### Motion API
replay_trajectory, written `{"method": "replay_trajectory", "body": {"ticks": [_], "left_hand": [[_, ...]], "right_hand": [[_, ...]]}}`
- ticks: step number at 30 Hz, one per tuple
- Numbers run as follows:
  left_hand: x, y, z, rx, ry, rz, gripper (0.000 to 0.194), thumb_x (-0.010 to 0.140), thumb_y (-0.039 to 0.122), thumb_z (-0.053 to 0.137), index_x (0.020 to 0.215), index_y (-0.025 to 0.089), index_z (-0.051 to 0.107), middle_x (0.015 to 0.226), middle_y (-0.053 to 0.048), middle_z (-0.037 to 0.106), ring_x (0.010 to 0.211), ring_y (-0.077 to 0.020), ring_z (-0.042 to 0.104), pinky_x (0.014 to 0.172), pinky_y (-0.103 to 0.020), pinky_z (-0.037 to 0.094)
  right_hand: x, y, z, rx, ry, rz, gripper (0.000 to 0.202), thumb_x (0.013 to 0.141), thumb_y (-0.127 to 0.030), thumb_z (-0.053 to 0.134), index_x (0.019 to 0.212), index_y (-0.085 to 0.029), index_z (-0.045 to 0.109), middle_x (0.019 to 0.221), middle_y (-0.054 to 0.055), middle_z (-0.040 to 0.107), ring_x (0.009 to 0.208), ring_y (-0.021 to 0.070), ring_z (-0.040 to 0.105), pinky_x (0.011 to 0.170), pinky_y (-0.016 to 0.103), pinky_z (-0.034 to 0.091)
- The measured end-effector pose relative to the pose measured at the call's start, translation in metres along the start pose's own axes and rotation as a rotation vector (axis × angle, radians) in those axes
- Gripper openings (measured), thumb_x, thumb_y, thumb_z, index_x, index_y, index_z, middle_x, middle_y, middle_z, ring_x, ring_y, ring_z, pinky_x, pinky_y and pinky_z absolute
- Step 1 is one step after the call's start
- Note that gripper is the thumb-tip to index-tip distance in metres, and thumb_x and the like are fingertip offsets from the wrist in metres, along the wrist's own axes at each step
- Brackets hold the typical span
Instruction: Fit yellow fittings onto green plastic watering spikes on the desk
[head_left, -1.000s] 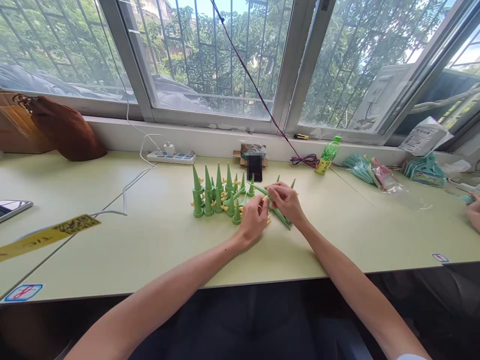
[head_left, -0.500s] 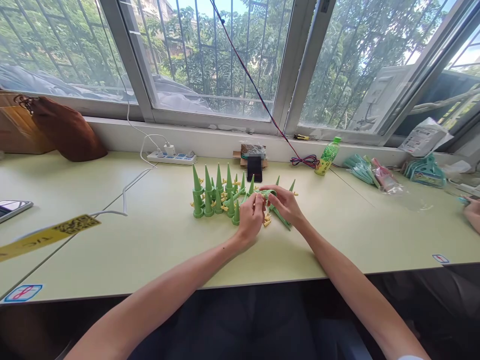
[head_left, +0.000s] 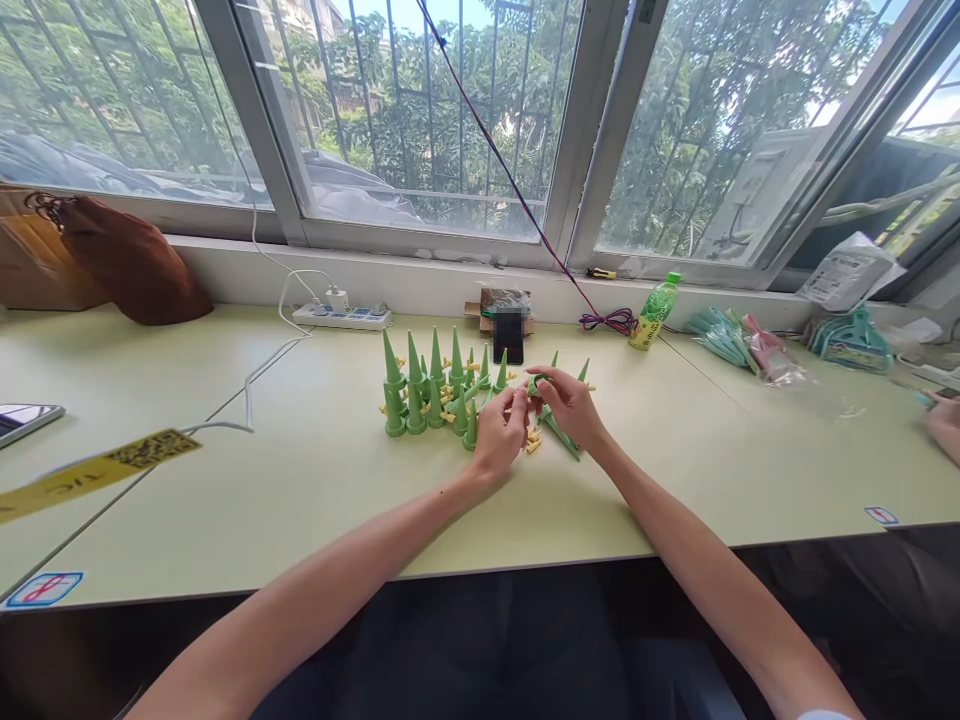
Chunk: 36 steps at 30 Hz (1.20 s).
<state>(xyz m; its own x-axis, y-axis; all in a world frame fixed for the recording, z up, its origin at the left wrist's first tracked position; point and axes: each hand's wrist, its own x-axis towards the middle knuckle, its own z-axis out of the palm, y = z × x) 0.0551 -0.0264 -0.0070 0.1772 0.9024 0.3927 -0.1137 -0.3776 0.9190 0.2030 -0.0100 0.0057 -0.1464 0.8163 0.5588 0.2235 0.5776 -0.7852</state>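
Green cones (head_left: 394,370) with small yellow pieces beside them stand upright in a cluster on the pale table, left of my hands. My right hand (head_left: 568,405) is closed around a green cone (head_left: 535,385), its round end up between thumb and fingers. My left hand (head_left: 504,425) meets it from the left with fingers pinched together; what they grip is too small to make out. Under and beside my right hand lie loose green cones (head_left: 559,438) on their sides and some yellow pieces (head_left: 533,440).
A black phone (head_left: 509,338) leans on a small box behind the cones. Farther back are a power strip (head_left: 343,317), a green bottle (head_left: 655,312) and bagged items (head_left: 772,350). A brown pouch (head_left: 131,262) lies at left; another person's hand (head_left: 943,425) shows at right.
The green cone between my hands has turned, so less of its length shows. My right hand has shifted slightly, and the fingers of both hands remain close together.
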Motion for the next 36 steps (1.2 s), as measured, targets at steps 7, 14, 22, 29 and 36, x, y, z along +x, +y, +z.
{"method": "replay_trajectory", "body": {"ticks": [7, 14, 22, 29, 36], "left_hand": [[-0.0013, -0.0005, -0.0019, 0.166, -0.017, 0.108, 0.038, 0.096, 0.051, 0.050, 0.079, 0.017, 0.055, 0.056, 0.004, 0.044, 0.044, -0.0074, 0.038, 0.043, -0.022, 0.029], [-0.0076, 0.0046, 0.0048, 0.223, -0.084, 0.145, 0.034, 0.091, 0.041, 0.057, 0.068, 0.018, 0.046, 0.058, 0.004, 0.044, 0.047, -0.0067, 0.035, 0.045, -0.021, 0.027], [-0.0091, 0.0052, 0.0066, 0.283, -0.054, 0.147, 0.027, 0.085, 0.029, 0.059, 0.065, 0.019, 0.044, 0.057, 0.003, 0.048, 0.049, -0.0084, 0.042, 0.049, -0.022, 0.032], [-0.0060, 0.0020, 0.0041, 0.308, -0.066, 0.166, 0.021, 0.087, 0.027, 0.057, 0.070, 0.018, 0.049, 0.060, 0.003, 0.050, 0.051, -0.0084, 0.043, 0.050, -0.022, 0.033], [-0.0068, 0.0045, 0.0048, 0.318, -0.016, 0.211, 0.010, 0.086, 0.023, 0.059, 0.092, 0.018, 0.053, 0.085, -0.001, 0.057, 0.054, -0.0060, 0.048, 0.052, -0.021, 0.041]], "right_hand": [[0.0012, -0.0030, -0.0009, -0.011, 0.043, 0.014, 0.047, 0.096, -0.059, 0.049, 0.113, -0.018, 0.065, 0.067, -0.001, 0.059, 0.054, 0.0124, 0.056, 0.053, 0.026, 0.046], [0.0002, -0.0036, 0.0010, -0.067, 0.091, 0.036, 0.053, 0.097, -0.062, 0.043, 0.109, -0.017, 0.067, 0.057, -0.004, 0.046, 0.049, 0.0113, 0.043, 0.048, 0.025, 0.036], [-0.0013, -0.0052, 0.0043, -0.159, 0.070, 0.009, 0.052, 0.097, -0.060, 0.043, 0.100, -0.016, 0.070, 0.058, -0.003, 0.044, 0.052, 0.0114, 0.038, 0.050, 0.026, 0.031], [-0.0024, -0.0095, 0.0047, -0.084, 0.027, 0.009, 0.043, 0.095, -0.054, 0.052, 0.112, -0.017, 0.066, 0.060, -0.004, 0.044, 0.052, 0.0104, 0.036, 0.048, 0.024, 0.031], [-0.0012, -0.0093, 0.0037, -0.001, 0.045, 0.057, 0.043, 0.095, -0.056, 0.052, 0.113, -0.019, 0.063, 0.062, -0.004, 0.045, 0.053, 0.0109, 0.041, 0.046, 0.023, 0.037]]}}
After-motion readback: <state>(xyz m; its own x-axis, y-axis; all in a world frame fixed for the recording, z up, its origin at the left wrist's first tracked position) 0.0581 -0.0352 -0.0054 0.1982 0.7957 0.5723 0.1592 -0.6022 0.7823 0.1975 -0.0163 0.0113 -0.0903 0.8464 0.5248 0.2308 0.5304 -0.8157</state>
